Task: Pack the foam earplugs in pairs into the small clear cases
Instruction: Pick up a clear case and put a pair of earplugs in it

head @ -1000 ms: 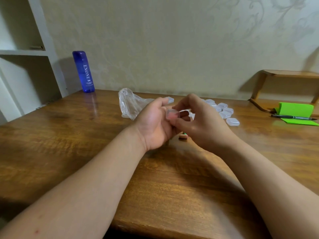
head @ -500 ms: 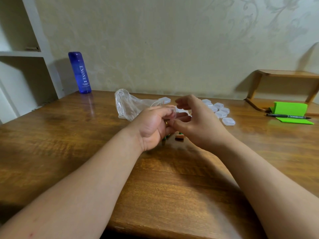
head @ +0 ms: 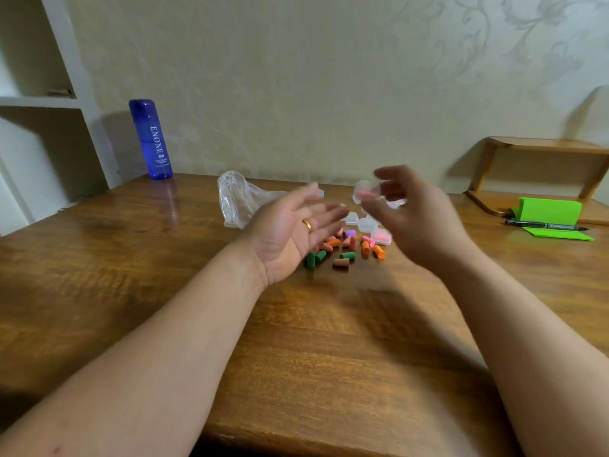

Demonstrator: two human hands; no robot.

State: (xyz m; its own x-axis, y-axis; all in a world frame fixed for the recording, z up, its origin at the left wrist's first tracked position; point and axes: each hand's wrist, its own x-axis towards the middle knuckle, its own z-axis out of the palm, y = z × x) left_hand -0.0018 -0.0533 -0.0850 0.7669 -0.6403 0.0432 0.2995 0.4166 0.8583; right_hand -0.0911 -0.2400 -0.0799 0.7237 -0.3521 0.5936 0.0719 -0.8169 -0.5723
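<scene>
1. Clear case (head: pixel 366 191) with pink earplugs inside, pinched in my blurred right hand (head: pixel 416 216) above the wooden table (head: pixel 131 275).
2. My left hand (head: pixel 290 232) is spread, palm up, empty.
3. Loose foam earplugs (head: pixel 346 247) lie scattered below, empty cases (head: pixel 359 222) just behind.

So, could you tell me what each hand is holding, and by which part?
The right hand pinches a clear case with pink earplugs by its edge at the fingertips; the left hand is open, empty.
</scene>
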